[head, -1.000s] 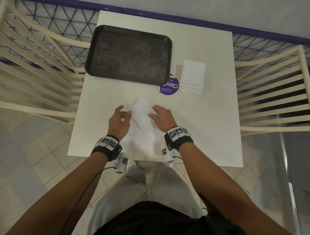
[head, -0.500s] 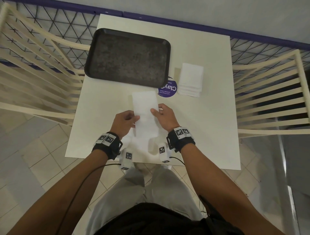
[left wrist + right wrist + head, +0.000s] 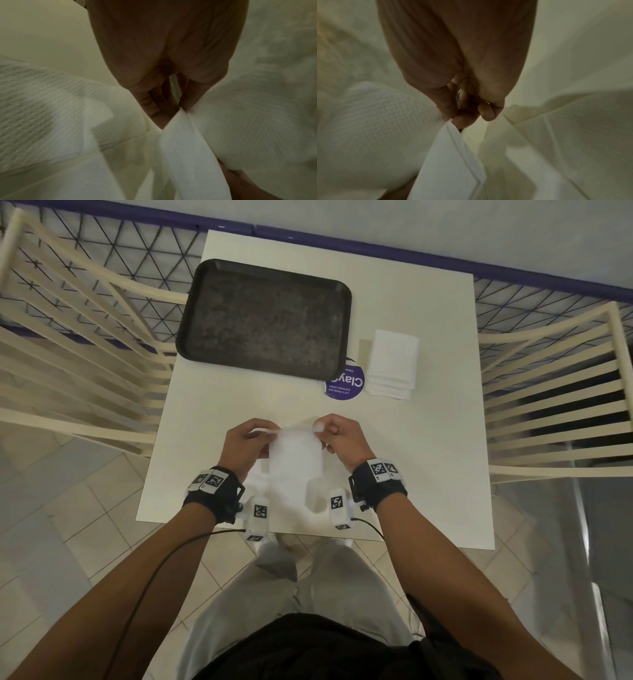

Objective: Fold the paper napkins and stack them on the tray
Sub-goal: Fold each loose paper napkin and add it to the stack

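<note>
Both forearms extended forward, wrists banded. Left hand (image 3: 245, 445) and right hand (image 3: 342, 440) side by side, raised, fingers (image 3: 464, 120) curled, each pinching top corner of napkin (image 3: 296, 467).

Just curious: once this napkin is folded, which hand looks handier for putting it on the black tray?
Probably the left hand: the tray lies on its side, while the napkin stack is beyond the right hand.
</note>
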Tool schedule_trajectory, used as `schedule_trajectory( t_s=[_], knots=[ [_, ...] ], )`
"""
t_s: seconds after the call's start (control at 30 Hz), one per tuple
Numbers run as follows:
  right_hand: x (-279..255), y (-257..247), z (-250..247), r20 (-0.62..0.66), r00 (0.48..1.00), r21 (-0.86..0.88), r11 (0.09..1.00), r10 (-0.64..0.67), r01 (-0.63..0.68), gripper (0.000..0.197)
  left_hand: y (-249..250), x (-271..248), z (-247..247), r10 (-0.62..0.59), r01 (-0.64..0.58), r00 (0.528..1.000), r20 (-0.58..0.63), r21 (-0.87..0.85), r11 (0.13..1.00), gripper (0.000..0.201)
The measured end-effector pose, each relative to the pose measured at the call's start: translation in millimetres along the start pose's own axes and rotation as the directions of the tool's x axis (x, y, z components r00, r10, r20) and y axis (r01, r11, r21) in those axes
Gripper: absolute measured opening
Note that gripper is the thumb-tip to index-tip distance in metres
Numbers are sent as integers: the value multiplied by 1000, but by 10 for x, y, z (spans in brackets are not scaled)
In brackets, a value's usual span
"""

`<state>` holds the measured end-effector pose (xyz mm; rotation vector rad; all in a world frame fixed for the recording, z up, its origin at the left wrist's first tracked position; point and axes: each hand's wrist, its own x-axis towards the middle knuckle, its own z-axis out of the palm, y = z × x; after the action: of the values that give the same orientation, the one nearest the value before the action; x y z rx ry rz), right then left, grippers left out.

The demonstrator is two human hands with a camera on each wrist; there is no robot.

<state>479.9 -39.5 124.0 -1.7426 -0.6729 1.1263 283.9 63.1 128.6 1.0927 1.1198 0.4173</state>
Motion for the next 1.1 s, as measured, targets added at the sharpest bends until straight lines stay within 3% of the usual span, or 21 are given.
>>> schedule_trajectory(
  t_s=[0.13, 0.27, 0.37, 0.5, 0.67, 0.8, 0.97, 1.1],
  knots=[
    [2, -28, 25, -34, 996, 24, 996, 86, -85, 38, 13, -1, -5, 28, -28, 999, 16, 6, 1000, 26],
    [4, -68, 23, -19, 991, 108, 986, 132, -129, 29, -2, 10, -15, 5, -6, 1000, 12, 10, 1000, 29],
    [-3, -59, 13, -18, 998, 3, 998, 62, -62, 10, 1, 20, -22, -3, 4, 1000, 9, -29, 1000, 26],
    [13, -16, 4, -12, 1000, -24, 1000, 13, -13, 25, -64, 81, -33, 8, -8, 1000, -30, 10, 1000, 7],
    [19, -8, 4, -11, 1000, -45, 999, -3, 2, 29, -104, 128, -32, 27, -18, 998, -63, 137, 990, 12],
    [56, -40, 54, 37, 999, -237, 971, -14, 22, 25, -85, 126, -24, 104, -84, 993, -54, 291, 953, 6],
    [78, -181, 265, 58, 994, -429, 897, -88, 104, 19, -34, 62, 71, 279, -270, 958, 59, 506, 819, 4],
    [96, -286, 339, 48, 993, -532, 838, -110, 119, 6, -4, 35, 81, 337, -309, 940, 47, 533, 788, 5]
  ],
)
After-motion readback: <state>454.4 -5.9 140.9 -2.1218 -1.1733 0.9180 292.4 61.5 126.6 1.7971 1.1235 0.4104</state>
